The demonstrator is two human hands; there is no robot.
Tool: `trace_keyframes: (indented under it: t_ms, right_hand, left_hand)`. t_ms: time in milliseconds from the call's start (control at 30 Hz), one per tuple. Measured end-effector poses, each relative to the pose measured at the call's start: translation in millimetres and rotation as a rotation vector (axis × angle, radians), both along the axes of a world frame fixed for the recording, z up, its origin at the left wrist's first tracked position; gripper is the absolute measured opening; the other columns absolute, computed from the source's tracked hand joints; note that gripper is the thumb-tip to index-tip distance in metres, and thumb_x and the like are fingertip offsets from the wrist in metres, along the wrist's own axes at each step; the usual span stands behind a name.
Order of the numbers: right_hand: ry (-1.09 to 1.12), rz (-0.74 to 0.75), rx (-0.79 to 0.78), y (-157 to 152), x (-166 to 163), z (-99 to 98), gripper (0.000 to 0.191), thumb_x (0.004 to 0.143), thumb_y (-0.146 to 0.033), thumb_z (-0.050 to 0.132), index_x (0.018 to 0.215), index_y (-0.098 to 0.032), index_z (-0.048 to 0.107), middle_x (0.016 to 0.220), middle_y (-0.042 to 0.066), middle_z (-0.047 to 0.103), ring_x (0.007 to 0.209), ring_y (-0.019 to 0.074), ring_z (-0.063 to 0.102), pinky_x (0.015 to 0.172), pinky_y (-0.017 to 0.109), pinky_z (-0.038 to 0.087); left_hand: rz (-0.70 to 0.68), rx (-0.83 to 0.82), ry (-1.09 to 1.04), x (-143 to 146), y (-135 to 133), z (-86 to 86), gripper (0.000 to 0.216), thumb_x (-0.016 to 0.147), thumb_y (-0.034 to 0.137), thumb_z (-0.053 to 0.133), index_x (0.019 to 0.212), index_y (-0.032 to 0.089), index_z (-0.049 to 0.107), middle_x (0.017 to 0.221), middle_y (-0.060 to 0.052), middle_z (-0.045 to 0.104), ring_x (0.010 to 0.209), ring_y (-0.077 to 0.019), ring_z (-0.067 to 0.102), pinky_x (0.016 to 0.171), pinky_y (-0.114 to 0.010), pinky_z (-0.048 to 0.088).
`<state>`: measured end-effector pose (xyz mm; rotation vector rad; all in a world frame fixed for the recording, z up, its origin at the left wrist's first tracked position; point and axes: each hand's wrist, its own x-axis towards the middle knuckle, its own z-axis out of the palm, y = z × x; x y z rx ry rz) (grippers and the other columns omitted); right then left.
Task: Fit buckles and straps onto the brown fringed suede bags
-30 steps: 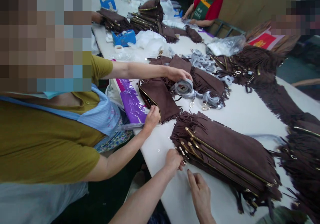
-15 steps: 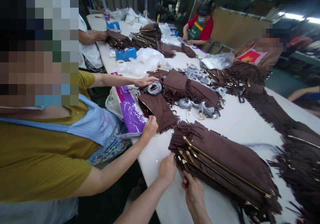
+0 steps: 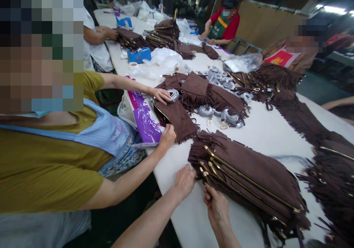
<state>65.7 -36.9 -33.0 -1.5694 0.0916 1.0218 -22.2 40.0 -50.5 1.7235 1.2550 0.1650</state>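
A stack of brown fringed bags [image 3: 254, 166] with gold zippers lies before me on the white table. At the stack's near left corner, my left hand [image 3: 184, 181] is closed on the edge of a lower bag; its fingertips are partly hidden. My right hand [image 3: 217, 205] sits just to the right, thumb and fingers pinched at the zipper end of a low bag. Whether it grips the zipper pull itself is too small to tell. Several zipper ends [image 3: 206, 170] stick out above and between the two hands.
A co-worker in a mustard top [image 3: 49, 178] handles another brown bag [image 3: 182, 120] at my left. Coiled straps [image 3: 206, 110] in grey wrapping and more bags [image 3: 218, 96] lie beyond. A purple plastic bag [image 3: 146, 120] lies by the table edge. Fringed bags [image 3: 332, 170] cover the right side.
My right hand has risen slightly toward the zipper ends, and my left hand has shifted a little up. The co-worker's far hand has come down onto the coiled strap and bag.
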Motion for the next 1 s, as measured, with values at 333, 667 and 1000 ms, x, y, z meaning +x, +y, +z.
trace_keyframes:
  t_ms: [333,667,1000]
  right_hand:
    - [-0.005,0.055,0.006,-2,-1,-10.8,0.041,0.035,-0.037,0.079,0.056,-0.012,0.054,0.046,-0.004,0.050,0.042,0.0036,0.036,0.039,0.018,0.026]
    - [-0.032,0.104,-0.049,-5,-13,-12.2,0.050,0.041,-0.051,0.074,0.066,-0.011,0.059,0.051,-0.002,0.054,0.041,0.0043,0.037,0.038,0.018,0.024]
    - [-0.002,0.101,-0.100,-1,-16,-8.1,0.042,0.035,-0.039,0.076,0.059,-0.010,0.058,0.051,0.000,0.056,0.041,0.0046,0.040,0.038,0.018,0.027]
  left_hand:
    - [0.360,-0.570,-0.497,5,-20,-11.7,0.013,0.068,0.018,0.050,0.079,0.011,0.054,0.058,0.001,0.054,0.051,-0.0100,0.054,0.053,-0.022,0.044]
    - [0.458,-0.837,-0.654,-4,-16,-12.5,0.019,0.061,0.022,0.057,0.075,0.010,0.059,0.063,-0.004,0.062,0.056,-0.0124,0.058,0.056,-0.023,0.042]
    - [0.480,-0.807,-0.663,-4,-21,-13.7,0.017,0.063,0.005,0.049,0.075,0.008,0.061,0.059,0.000,0.058,0.053,-0.0088,0.054,0.060,-0.024,0.044]
